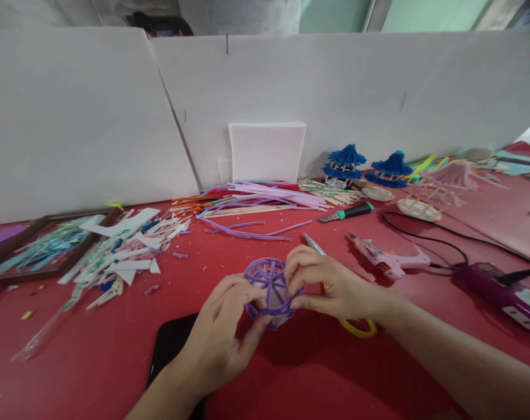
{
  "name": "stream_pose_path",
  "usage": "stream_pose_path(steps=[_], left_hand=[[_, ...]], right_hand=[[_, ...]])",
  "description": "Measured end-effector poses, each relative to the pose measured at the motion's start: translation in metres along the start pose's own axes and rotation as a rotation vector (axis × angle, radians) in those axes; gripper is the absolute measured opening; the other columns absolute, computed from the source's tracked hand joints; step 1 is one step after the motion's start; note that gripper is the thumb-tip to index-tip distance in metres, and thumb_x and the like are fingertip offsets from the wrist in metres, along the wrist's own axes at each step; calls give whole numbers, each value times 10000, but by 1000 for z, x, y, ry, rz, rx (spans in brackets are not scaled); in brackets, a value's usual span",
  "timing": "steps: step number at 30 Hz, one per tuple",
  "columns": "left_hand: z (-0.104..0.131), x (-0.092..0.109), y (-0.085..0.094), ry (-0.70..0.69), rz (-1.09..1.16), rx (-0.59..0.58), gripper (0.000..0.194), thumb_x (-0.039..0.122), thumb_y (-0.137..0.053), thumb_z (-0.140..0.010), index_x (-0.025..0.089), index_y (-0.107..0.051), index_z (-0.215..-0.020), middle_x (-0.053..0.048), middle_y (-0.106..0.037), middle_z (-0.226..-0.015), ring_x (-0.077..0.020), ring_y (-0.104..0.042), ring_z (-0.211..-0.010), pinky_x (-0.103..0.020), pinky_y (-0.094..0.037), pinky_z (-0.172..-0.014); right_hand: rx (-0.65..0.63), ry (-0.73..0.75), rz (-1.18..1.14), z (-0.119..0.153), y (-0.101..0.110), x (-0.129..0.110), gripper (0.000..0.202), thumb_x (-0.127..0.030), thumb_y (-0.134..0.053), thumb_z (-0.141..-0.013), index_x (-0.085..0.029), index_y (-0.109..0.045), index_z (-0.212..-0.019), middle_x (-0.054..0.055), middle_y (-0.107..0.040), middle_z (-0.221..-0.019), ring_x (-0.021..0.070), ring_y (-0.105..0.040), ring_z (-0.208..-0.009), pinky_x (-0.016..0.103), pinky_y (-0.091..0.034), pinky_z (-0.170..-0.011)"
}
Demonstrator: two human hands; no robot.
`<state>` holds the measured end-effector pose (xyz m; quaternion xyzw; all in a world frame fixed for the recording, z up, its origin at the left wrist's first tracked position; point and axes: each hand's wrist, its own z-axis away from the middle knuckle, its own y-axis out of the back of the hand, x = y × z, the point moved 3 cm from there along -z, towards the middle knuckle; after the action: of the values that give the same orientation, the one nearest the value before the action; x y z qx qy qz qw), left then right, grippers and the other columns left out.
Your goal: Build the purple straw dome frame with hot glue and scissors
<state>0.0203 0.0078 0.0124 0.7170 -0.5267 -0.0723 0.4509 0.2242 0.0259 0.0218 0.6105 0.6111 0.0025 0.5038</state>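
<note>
Between my two hands is a small round purple cage (271,283), built of what look like fuzzy craft stems, with ribs meeting at its top. My left hand (225,318) pinches its near left rim between thumb and fingers. On the right side, my right hand (321,286) grips the cage's edge with thumb and fingertips. Something pale shows inside the cage; I cannot make out what. Scissors with yellow handles (361,331) lie partly under my right hand. A black phone (171,344) rests beneath my left wrist.
A pink glue gun (396,261) and a purple power strip (505,294) with cables lie at right. A utility knife (348,212), purple stems (265,195) and blue-roofed models (346,160) stand or lie farther back. Paper scraps (133,254) and a framed tray (59,269) sit left.
</note>
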Motion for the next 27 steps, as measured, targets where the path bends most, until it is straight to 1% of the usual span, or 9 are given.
stream_pose_path(steps=[3, 7, 12, 17, 19, 21, 22, 25, 27], left_hand=[[0, 1, 0, -54, -26, 16, 258, 124, -591, -840, 183, -526, -1083, -51, -652, -917, -178, -581, -899, -339, -474, -910], [-1, 1, 1, -89, -36, 28, 236, 116, -589, -839, 184, -550, -1062, -50, -664, -914, -172, -586, -877, -329, -482, -888], [-2, 2, 0, -111, -38, 28, 234, 111, -594, -842, 177, -550, -1062, -44, -672, -907, -166, -578, -863, -333, -463, -906], [-1, 5, 3, -104, -113, 81, 307, 99, -629, -809, 207, -557, -1087, -30, -691, -976, -204, -543, -1016, -407, -346, -1038], [-2, 4, 4, -75, -99, 101, 302, 103, -625, -805, 210, -559, -1079, -36, -677, -1013, -200, -553, -1020, -412, -347, -1043], [-2, 0, 5, -7, -70, 147, 274, 99, -601, -814, 213, -571, -1062, -47, -646, -1023, -187, -571, -994, -372, -421, -971], [-3, -4, 6, 50, -56, 185, 259, 102, -589, -821, 216, -583, -1054, -51, -627, -1021, -179, -579, -968, -339, -462, -905], [-2, -16, 9, 272, 74, 332, 212, 162, -595, -831, 226, -616, -1032, -34, -586, -923, -139, -588, -778, -257, -517, -692], [-1, -25, 11, 457, 227, 434, 182, 225, -652, -796, 216, -641, -978, -12, -598, -823, -124, -585, -677, -237, -525, -625]], right_hand=[[49, -16, -121, 0, -5, 1, 133, -293, -663, -864, -165, -697, -844, 76, -661, -855, 176, -576, -904, 339, -482, -841], [102, -82, -229, 1, -12, 3, 121, -283, -673, -857, -169, -712, -847, 68, -682, -849, 161, -604, -877, 321, -492, -838], [93, -149, -176, 1, -16, 0, 112, -222, -583, -913, -169, -678, -884, 83, -667, -930, 163, -608, -939, 311, -493, -865], [64, -156, -97, 1, -17, -6, 113, -174, -526, -928, -182, -632, -890, 79, -655, -924, 163, -596, -928, 312, -501, -860], [60, -155, -81, 1, -17, -8, 107, -158, -526, -921, -181, -625, -887, 80, -655, -926, 165, -596, -929, 312, -505, -850], [61, -153, -77, 1, -17, -8, 97, -156, -536, -915, -180, -623, -882, 79, -657, -922, 167, -599, -927, 314, -506, -846], [64, -152, -78, 1, -17, -7, 93, -159, -540, -914, -180, -624, -881, 78, -658, -917, 168, -601, -924, 315, -506, -844], [78, -144, -95, 1, -17, -6, 94, -165, -547, -914, -179, -629, -869, 77, -661, -907, 166, -608, -910, 313, -504, -839], [83, -135, -107, 1, -18, -6, 100, -162, -545, -915, -177, -629, -863, 79, -663, -908, 164, -608, -905, 307, -502, -834]])
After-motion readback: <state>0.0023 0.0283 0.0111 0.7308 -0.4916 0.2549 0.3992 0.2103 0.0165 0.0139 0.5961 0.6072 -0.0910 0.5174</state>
